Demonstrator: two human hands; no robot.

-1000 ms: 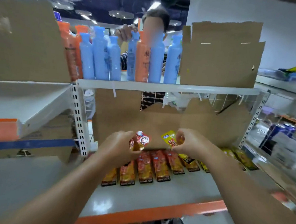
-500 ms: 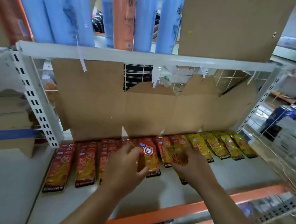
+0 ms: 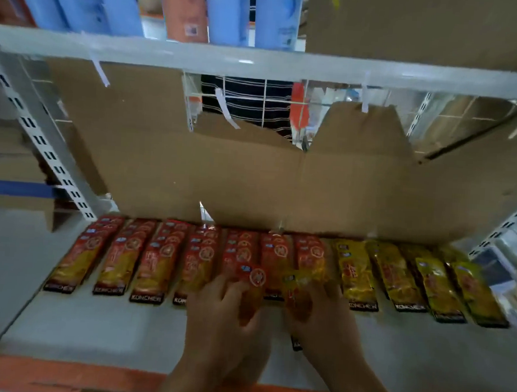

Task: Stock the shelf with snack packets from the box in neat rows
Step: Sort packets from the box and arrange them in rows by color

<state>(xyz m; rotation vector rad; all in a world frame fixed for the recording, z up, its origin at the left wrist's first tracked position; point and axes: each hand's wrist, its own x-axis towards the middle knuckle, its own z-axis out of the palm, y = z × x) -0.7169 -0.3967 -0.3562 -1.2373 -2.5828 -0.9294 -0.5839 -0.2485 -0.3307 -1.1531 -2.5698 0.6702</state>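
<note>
Several red snack packets (image 3: 151,262) lie in overlapping rows along the back left of the white shelf (image 3: 89,324), and several yellow snack packets (image 3: 398,279) lie at the back right. My left hand (image 3: 224,319) holds a red packet (image 3: 252,282) low over the shelf, in front of the middle rows. Beside it my right hand (image 3: 325,320) holds a yellow-orange packet (image 3: 298,290), whose dark lower end shows under the hand. Both packets rest on or just above the row ends; contact is blurred.
Brown cardboard (image 3: 252,177) lines the back of the shelf. The upper shelf (image 3: 260,61) carries blue and orange bottles (image 3: 227,10) and more cardboard. An orange strip (image 3: 55,377) edges the shelf front. White slotted uprights (image 3: 40,140) stand at both sides. A person in a striped top shows through the wire back.
The camera has come closer and lower to the shelf. Both hands have come down from in front of the cardboard to the packet rows, still holding their packets.
</note>
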